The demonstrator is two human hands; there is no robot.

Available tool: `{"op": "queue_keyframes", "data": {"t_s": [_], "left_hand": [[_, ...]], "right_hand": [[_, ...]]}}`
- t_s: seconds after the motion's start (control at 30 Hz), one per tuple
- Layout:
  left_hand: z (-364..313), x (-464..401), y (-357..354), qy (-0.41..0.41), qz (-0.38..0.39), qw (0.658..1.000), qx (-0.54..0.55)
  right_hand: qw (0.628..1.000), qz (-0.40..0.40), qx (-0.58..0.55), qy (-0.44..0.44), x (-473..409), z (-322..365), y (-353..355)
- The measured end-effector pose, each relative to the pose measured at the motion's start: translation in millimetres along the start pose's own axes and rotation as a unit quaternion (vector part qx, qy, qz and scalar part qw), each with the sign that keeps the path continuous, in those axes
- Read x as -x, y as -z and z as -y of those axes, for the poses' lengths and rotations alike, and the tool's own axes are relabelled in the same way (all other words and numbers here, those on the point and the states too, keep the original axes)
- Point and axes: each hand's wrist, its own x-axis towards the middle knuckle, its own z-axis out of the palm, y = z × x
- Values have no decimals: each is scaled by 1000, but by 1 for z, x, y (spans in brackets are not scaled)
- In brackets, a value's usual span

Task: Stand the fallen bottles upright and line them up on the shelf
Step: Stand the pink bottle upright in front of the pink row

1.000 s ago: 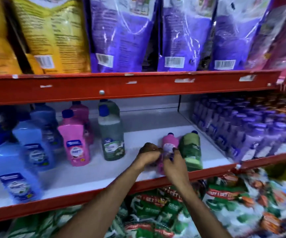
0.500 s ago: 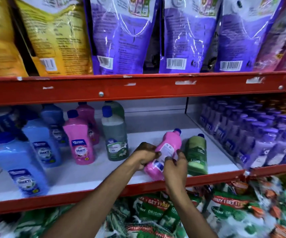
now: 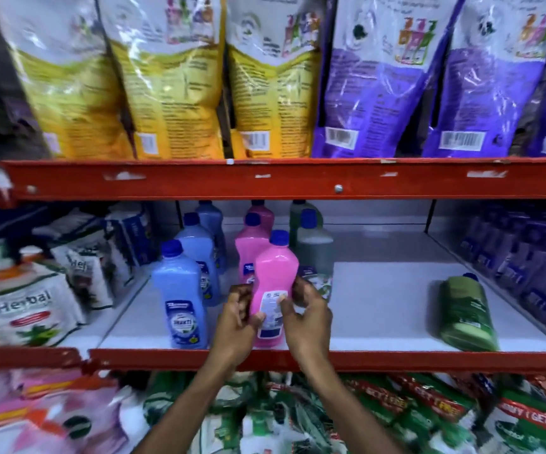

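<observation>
A pink bottle (image 3: 275, 273) with a blue cap stands upright at the front of the white shelf (image 3: 379, 309), its back label facing me. My left hand (image 3: 237, 322) grips its lower left side and my right hand (image 3: 307, 314) its lower right side. Right beside it on the left stands a blue bottle (image 3: 180, 299), with more blue bottles in a row behind. Another pink bottle (image 3: 248, 253) and a grey-green bottle (image 3: 314, 247) stand behind the held one. A green bottle (image 3: 465, 314) lies on its side at the right of the shelf.
A red shelf rail (image 3: 396, 360) runs along the front edge and another red beam (image 3: 265, 178) crosses above. Purple bottles (image 3: 527, 267) crowd the far right, herbal pouches (image 3: 26, 306) the left. Yellow and purple bags fill the shelf above.
Both hands lifted the pink bottle from lying beside the green one, carried it left and set it upright in front of the pink row. The view shifted left.
</observation>
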Motion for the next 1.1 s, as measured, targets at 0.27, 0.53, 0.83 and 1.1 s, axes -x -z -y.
{"op": "queue_keyframes", "data": {"t_s": [0.27, 0.53, 0.83, 1.1], "left_hand": [[11, -3, 20, -21, -40, 995, -89], [7, 7, 26, -62, 51, 982, -170], [3, 11, 20, -93, -42, 972, -213], [2, 21, 23, -100, -89, 970, -203]], "right_hand": [[998, 45, 33, 18, -18, -11, -32], [988, 152, -6, -34, -22, -30, 0], [975, 220, 20, -4, -24, -28, 9], [981, 190, 16, -16, -20, -36, 3]]}}
